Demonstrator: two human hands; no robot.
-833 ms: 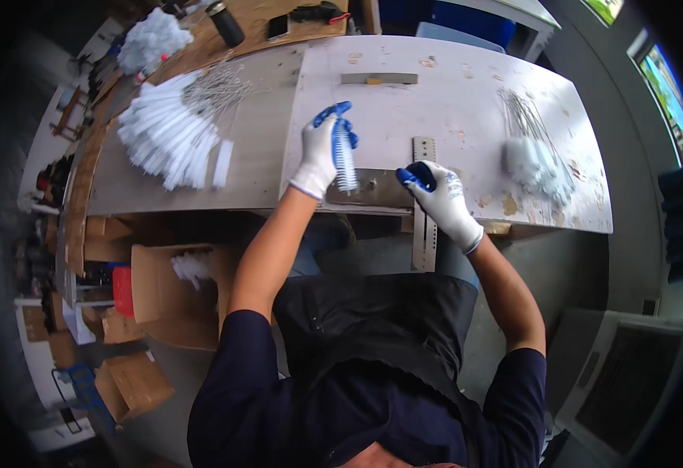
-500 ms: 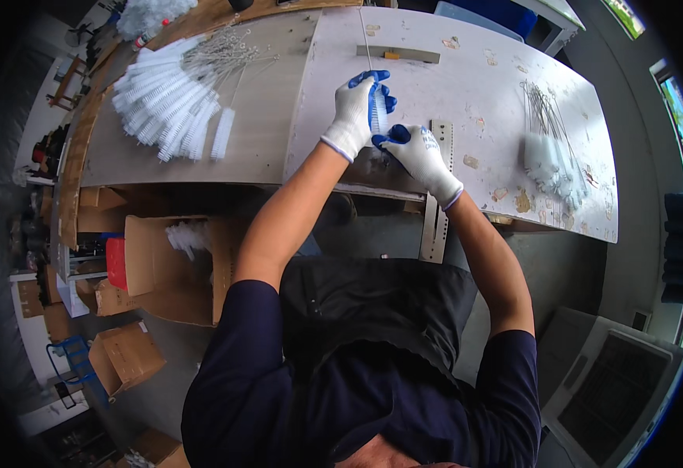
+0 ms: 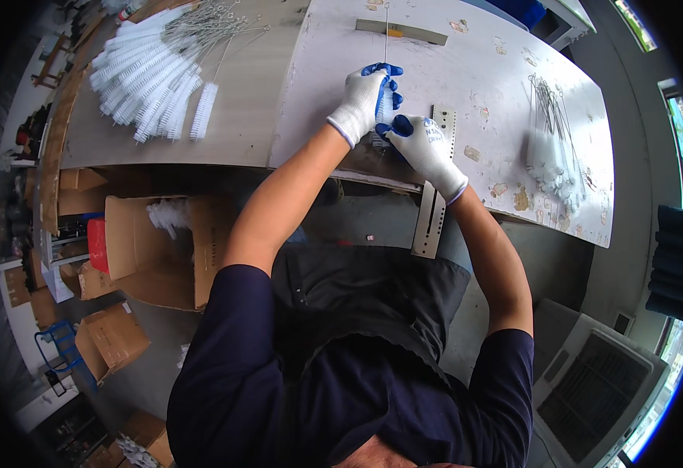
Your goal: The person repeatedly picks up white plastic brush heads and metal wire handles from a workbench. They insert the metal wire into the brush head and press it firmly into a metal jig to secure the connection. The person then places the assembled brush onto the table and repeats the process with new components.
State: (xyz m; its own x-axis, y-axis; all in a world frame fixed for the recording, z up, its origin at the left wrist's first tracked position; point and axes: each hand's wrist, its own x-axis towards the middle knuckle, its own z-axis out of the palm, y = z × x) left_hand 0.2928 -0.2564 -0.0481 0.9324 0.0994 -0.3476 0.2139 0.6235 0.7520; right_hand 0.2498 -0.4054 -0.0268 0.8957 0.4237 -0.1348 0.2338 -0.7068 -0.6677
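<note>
A bottle brush with white bristles (image 3: 386, 103) lies between my gloved hands, its thin wire handle (image 3: 387, 35) pointing away to the far side. My left hand (image 3: 363, 101), in a white glove with blue fingertips, is wrapped round the bristles. At the near end of the brush, my right hand (image 3: 427, 148) has its thumb and finger closed together; the exact contact there is partly hidden. To the left, many similar brushes lie fanned in a pile (image 3: 150, 78), with a single brush (image 3: 203, 111) beside it. Another bunch of brushes (image 3: 552, 160) rests at the right.
A slotted metal strip (image 3: 429, 222) juts over the near edge of the worn table (image 3: 498, 101). Beyond my hands a metal bar (image 3: 419, 33) lies crosswise. An open cardboard box (image 3: 142, 265) with white brushes stands below the table at left.
The view has shifted slightly. The brush's wire handle now points straighter away, and its looped far end shows. Both hands stay at the brush, the right one still at its near end.
</note>
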